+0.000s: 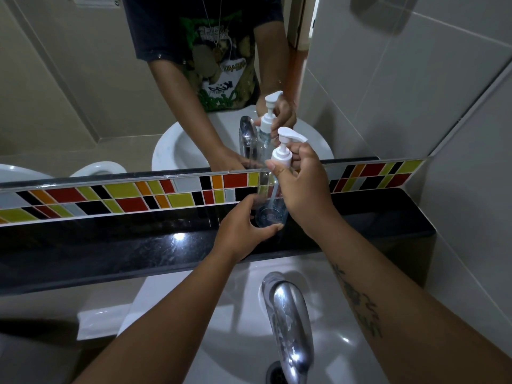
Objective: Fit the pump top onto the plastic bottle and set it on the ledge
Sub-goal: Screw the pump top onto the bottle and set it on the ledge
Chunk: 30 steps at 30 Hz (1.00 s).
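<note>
A clear plastic bottle (271, 202) is held above the black ledge (110, 245), tilted so that its round base faces me. The white pump top (284, 151) sits on its neck, with the dip tube visible inside. My left hand (241, 231) cups the bottle's base from below and the left. My right hand (300, 184) wraps the bottle's upper part, its thumb and fingers at the pump collar. Whether the base touches the ledge I cannot tell. The mirror above repeats the bottle and both hands.
A chrome tap (288, 322) curves over the white basin (235, 342) below the ledge. A band of coloured tiles (124, 195) runs behind the ledge, under the mirror (83, 92). White wall tiles (457, 134) close in on the right.
</note>
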Tool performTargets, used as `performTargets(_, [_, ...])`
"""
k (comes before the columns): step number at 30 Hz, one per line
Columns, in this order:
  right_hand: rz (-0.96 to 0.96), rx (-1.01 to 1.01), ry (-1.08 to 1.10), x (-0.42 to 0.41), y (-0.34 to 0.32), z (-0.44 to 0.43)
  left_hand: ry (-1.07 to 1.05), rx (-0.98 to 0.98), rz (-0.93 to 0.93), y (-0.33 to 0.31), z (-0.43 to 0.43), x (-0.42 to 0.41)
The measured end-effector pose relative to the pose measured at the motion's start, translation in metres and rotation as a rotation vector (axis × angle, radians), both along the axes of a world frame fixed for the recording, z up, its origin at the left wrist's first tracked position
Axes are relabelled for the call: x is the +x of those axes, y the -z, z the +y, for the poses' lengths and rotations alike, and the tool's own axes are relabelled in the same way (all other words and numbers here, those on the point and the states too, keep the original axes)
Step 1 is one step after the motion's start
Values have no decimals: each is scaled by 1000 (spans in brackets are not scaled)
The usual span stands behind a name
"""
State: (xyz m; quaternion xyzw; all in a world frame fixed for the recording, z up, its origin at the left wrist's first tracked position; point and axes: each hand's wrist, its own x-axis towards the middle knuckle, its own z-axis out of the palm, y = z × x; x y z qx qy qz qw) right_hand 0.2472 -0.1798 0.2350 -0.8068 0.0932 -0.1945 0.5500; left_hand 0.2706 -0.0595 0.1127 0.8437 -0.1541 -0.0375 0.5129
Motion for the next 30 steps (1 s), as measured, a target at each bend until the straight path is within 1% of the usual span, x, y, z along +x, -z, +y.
performTargets(3, [68,15,-137,-6,-4,-12,-3,-2,3,1,0,1])
performTargets(5, [102,22,-177,-7,-6,-16,-3,0,-1,2,0,1])
performTargets(10, [58,1,-106,-6,-5,-11,8,-10,7,1,0,1])
performTargets(14, [13,33,-80,-6,-2,-6,29,-37,1,-4,2,-1])
performTargets(18, [-29,49,-38,-4,2,-4,-25,-80,-1,-7,1,-3])
performTargets(24, [-103,11,9,-1,9,2,-54,-85,-17,-6,-1,-4])
performTargets(28, [-74,-25,-65,-3,4,-8,-52,-89,-13,-4,-1,-3])
performTargets(30, [-106,-135,-134,-6,-6,-21,-53,-88,-10,-4,0,-3])
